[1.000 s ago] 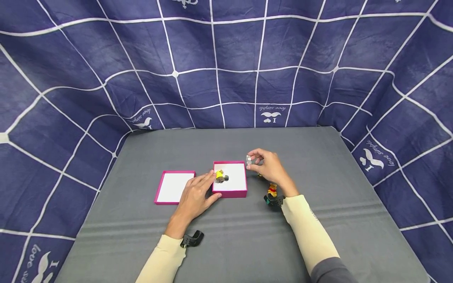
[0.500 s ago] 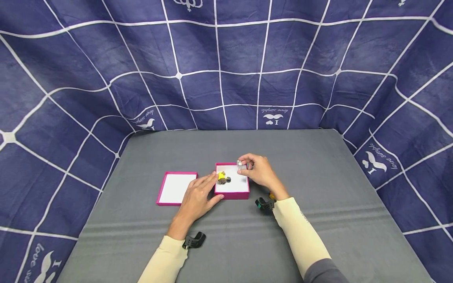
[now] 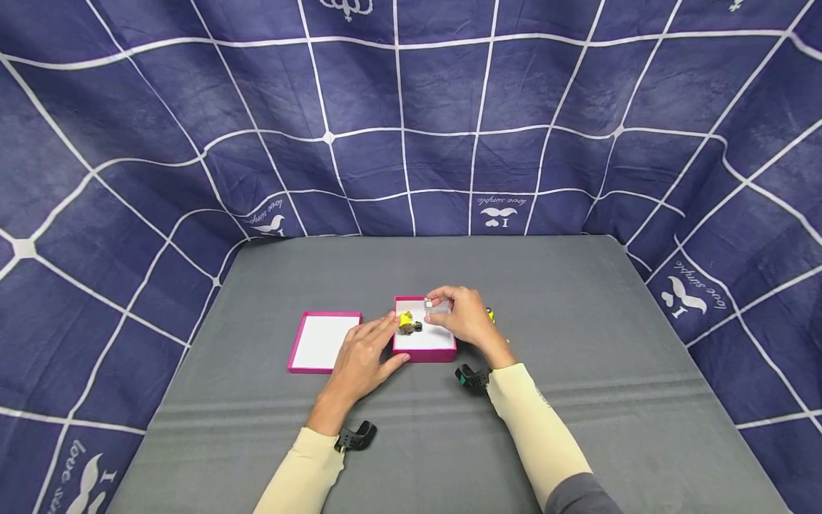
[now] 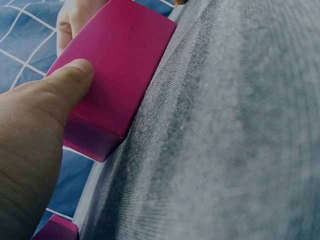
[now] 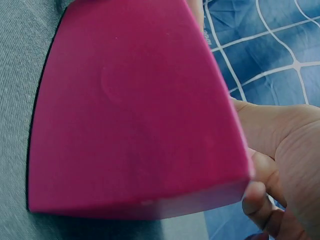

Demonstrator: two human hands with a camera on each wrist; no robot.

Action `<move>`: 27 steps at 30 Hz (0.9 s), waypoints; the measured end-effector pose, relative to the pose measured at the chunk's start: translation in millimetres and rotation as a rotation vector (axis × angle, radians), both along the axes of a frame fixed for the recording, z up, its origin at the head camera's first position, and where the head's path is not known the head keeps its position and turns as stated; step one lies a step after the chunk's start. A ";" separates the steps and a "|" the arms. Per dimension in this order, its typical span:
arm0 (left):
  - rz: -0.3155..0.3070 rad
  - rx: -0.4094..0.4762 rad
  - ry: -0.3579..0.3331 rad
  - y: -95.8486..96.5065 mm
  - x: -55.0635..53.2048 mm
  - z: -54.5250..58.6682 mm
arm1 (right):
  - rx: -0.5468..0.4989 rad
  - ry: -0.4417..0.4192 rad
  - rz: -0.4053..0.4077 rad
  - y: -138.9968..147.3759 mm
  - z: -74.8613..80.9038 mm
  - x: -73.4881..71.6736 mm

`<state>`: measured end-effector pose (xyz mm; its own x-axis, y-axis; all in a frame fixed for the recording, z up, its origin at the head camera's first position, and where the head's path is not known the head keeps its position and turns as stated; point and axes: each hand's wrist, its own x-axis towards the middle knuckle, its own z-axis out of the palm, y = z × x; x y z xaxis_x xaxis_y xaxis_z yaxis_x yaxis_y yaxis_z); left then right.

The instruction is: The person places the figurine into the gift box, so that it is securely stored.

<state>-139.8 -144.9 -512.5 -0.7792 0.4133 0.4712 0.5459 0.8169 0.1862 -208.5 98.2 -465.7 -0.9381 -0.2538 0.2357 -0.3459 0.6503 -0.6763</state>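
1. A shallow square lid with a pink rim and white inside (image 3: 324,343) lies on the grey cloth at the left, just beside the left hand; it is best left alone there.
2. The left hand (image 3: 361,357) lies along the left side of an open square pink cardboard box with a white interior (image 3: 425,355), fingers extended at the rim, thumb against the front wall. A light brace should suffice; hard pressure could slide the box.
3. A small yellow figurine with dark parts (image 3: 407,323) lies in the left part of the box, near the left fingertips. I would bring anything down clear of it.
4. A small clear piece with a whitish part (image 3: 428,305) is over the rear middle of the box, pinched narrowly between thumb and fingers of the right hand (image 3: 467,314). Likely best: lower it level and release it gently onto bare floor.
5. Hidden, from the left: the left fingertips partly cover the box's left rim, and the clear piece's shape is too small to read; whether it touches the floor I cannot tell.
6. A yellow object (image 3: 490,314) is mostly hidden behind the right hand.
7. Both wrist views show mainly the outer pink walls; the pinched piece cannot be made out there.
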 end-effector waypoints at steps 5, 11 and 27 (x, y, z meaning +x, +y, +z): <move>-0.004 0.004 0.014 0.1 0.7 -0.5 | 0.024 0.000 -0.052 -1.8 -4.6 4.2; -0.006 0.017 -0.007 -0.6 1.6 -0.8 | 0.084 0.009 -0.139 -3.2 -9.9 9.9; -0.013 0.020 0.033 -0.3 0.1 -1.3 | 0.209 -0.012 -0.180 -13.3 -11.2 10.7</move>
